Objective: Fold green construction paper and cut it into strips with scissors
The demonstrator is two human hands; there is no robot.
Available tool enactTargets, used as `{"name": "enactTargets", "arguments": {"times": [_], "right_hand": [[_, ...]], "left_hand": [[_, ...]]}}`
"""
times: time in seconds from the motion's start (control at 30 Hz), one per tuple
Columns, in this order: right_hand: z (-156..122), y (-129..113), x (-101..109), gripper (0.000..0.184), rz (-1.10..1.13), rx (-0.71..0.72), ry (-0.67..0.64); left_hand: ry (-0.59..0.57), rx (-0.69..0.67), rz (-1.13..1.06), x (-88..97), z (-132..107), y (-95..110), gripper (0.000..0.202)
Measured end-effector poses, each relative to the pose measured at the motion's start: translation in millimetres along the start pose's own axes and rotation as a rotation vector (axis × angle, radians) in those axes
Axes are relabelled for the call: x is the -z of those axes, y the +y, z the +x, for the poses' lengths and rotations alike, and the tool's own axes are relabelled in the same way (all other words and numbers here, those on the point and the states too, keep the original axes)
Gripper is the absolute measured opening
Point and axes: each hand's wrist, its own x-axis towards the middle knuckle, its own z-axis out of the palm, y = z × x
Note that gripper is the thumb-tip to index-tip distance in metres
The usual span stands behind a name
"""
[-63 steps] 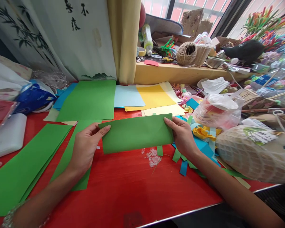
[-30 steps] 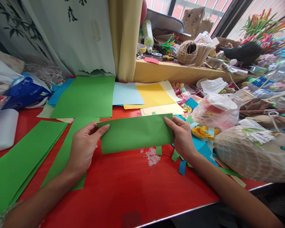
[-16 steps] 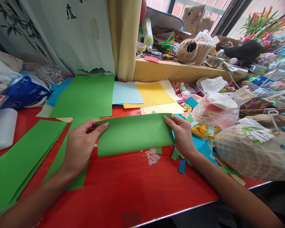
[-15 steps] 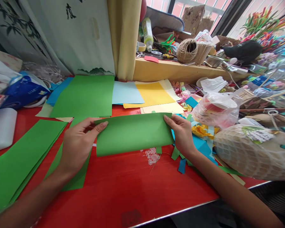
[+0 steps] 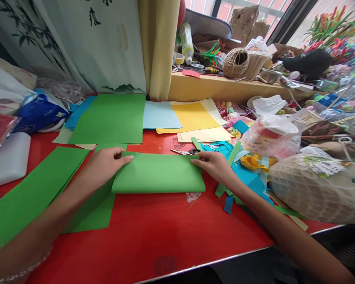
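A folded green paper sheet (image 5: 158, 173) lies flat on the red table (image 5: 165, 232), its fold toward me. My left hand (image 5: 105, 161) pinches its far left corner, thumb on top. My right hand (image 5: 214, 163) pinches the far right corner with fingers pressed together. Small scissors (image 5: 185, 152) lie just beyond the sheet's far edge, between my hands.
Green sheets (image 5: 109, 118) and long green strips (image 5: 32, 191) lie to the left. Light blue (image 5: 159, 114) and yellow paper (image 5: 192, 116) sit behind. Blue and green scraps (image 5: 239, 173), plastic bags (image 5: 273, 134) and a netted bundle (image 5: 316, 189) crowd the right. A cluttered sill holds twine (image 5: 235, 63).
The green sheet, held up off the table before, has come down and now lies flat. Both hands lowered with it, still at its far corners. The scissors behind it now show.
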Motion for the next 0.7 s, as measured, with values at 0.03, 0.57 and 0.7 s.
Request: {"name": "enactTargets", "arguments": {"times": [0.03,0.57,0.7], "right_hand": [[-1,1,-2,0.023,-0.040,0.010,-0.008],[-1,-6,2,0.020,0.186,-0.048,-0.068],[-3,-15,4,0.019,0.409,-0.127,-0.051]], "left_hand": [[-0.047,-0.004,0.112,-0.7,0,-1,0.033],[-0.123,-0.155,0.470,4.7,0,0,0.029],[-0.028,-0.162,0.411,4.8,-3,6,0.027]]}}
